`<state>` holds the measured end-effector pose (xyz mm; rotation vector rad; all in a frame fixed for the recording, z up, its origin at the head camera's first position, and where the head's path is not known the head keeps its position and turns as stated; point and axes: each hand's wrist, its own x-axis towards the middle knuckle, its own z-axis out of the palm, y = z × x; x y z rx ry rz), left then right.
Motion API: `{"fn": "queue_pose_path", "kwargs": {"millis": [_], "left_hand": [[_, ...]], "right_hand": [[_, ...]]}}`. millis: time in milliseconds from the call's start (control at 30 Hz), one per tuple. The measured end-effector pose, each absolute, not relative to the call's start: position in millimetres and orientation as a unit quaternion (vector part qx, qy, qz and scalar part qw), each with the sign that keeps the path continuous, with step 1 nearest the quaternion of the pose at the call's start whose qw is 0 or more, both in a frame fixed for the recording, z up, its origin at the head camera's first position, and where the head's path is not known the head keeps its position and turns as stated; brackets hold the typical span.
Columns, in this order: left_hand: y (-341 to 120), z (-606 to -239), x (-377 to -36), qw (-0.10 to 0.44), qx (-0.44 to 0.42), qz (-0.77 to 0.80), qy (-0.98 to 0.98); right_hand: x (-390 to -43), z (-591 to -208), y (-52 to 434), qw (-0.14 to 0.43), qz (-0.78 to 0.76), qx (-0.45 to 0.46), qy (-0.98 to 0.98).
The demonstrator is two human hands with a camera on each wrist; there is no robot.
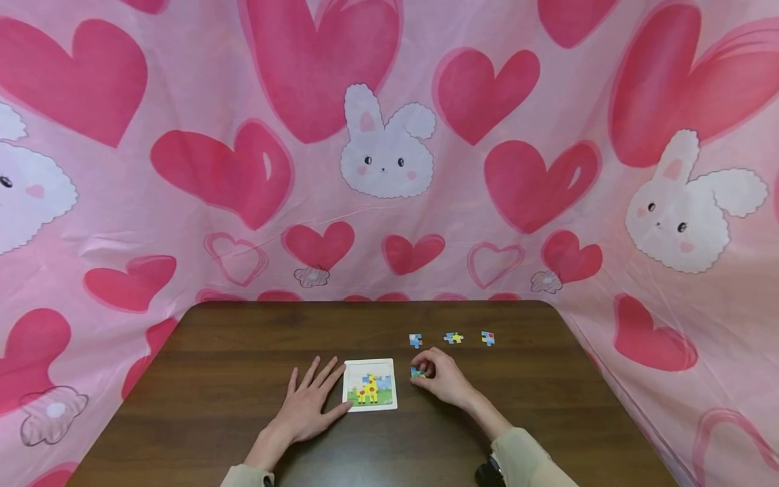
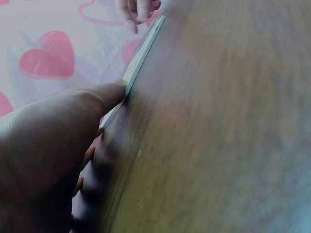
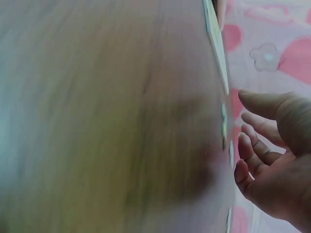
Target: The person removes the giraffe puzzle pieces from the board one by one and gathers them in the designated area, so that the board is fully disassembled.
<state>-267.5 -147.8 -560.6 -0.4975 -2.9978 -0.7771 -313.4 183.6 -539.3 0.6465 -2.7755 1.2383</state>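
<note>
1 puzzle piece half-hidden by right hand.

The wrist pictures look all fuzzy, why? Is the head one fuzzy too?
Head view: sharp, though the table edges bend outward. Left wrist view: table smeared, left hand dark and close. Right wrist view: table blurred, right hand clearer.

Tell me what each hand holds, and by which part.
The right hand has its fingertips on a loose puzzle piece; grip point unclear. The left hand lies flat, thumb against the giraffe puzzle board's left edge.
</note>
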Motion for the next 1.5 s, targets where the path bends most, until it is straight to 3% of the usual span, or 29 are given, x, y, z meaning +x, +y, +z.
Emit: {"fn": "queue_pose_path", "kwargs": {"millis": [233,533,833,1067,1267,1500], "left_hand": [[-148.8,-565.4,-268.5,0.023,-0.167,-0.249,-0.954],[-147.7,-557.7,-265.8,-0.008,-0.156,-0.23,-0.961],[-150.9,-572.9,-268.7,0.042,-0.177,-0.252,-0.95],[-150.7,-574.9,-269.2,0.04,-0.175,-0.254,-0.95],[-148.9,-567.0,-267.4,0.021,-0.168,-0.244,-0.955],[-151.0,-573.9,-268.2,0.06,-0.186,-0.257,-0.946]], "right_hand": [[-314.4,-536.3,157.6,-0.015,0.405,0.243,-0.881],[-316.3,-539.0,135.3,-0.01,0.408,0.286,-0.867],[-321.0,-540.0,117.1,-0.032,0.388,0.288,-0.875],[-322.3,-540.5,109.2,-0.039,0.38,0.288,-0.878],[-333.5,-562.9,108.9,-0.014,0.386,0.29,-0.876],[-348.8,-594.3,106.9,0.003,0.388,0.278,-0.879]]}}
